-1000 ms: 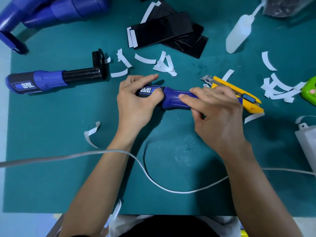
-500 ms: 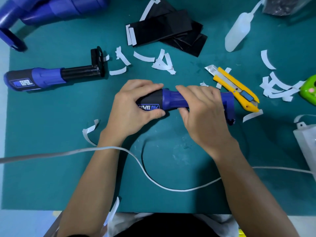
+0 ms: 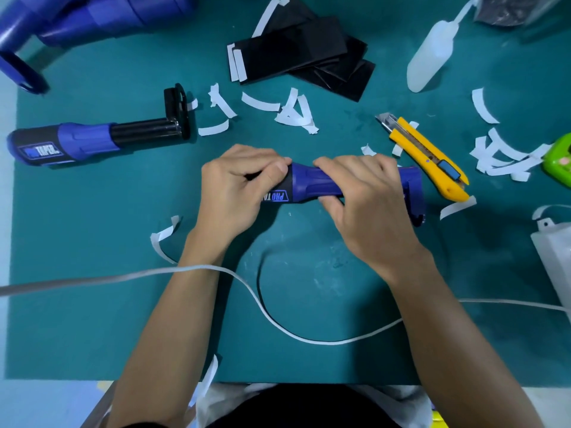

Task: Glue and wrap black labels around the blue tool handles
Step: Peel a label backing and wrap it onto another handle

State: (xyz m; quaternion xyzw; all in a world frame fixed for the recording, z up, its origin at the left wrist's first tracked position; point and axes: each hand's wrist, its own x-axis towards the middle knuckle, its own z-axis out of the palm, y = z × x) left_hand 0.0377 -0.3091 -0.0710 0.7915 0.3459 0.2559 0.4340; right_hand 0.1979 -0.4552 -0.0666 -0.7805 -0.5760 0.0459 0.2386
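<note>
The blue tool handle (image 3: 312, 183) lies crosswise over the green mat (image 3: 92, 273), held by both hands. The left hand (image 3: 238, 186) is curled round the butt end, where the black label (image 3: 276, 196) shows the print "PRO TA". The right hand (image 3: 364, 205) is wrapped over the blue shaft. Beyond the grip lies a stack of black labels (image 3: 290, 54). Beyond and to the right are a translucent squeeze bottle (image 3: 432, 57) on its side, contents not discernible, and a clear bag (image 3: 506, 10) holding dark material. Just right of the grip lies a yellow utility knife (image 3: 429, 159), blade exposed. Well to the left lies a second tool (image 3: 83, 143), labelled. White paper strips (image 3: 293, 114) lie scattered around.
</note>
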